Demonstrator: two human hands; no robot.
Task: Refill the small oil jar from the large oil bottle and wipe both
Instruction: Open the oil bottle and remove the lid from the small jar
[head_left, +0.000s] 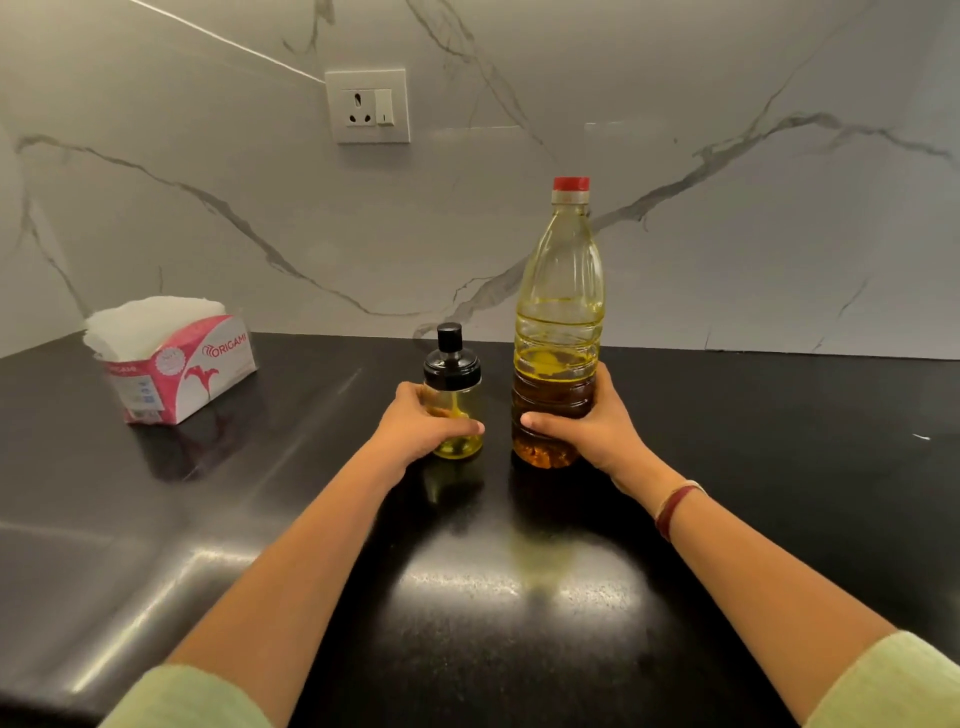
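Observation:
A small glass oil jar (457, 400) with a black lid and knob stands upright on the black counter (519, 597), with a little yellow oil at its bottom. My left hand (421, 426) grips its body from the left. To its right stands the large clear oil bottle (561, 291), upright, red cap on, oil filling roughly its lower third. My right hand (592, 426) grips the bottle's lower part from the right.
An open pink and white pack of paper napkins (171, 358) sits on the counter at the back left. A marble wall with a white power socket (368, 106) rises behind the counter.

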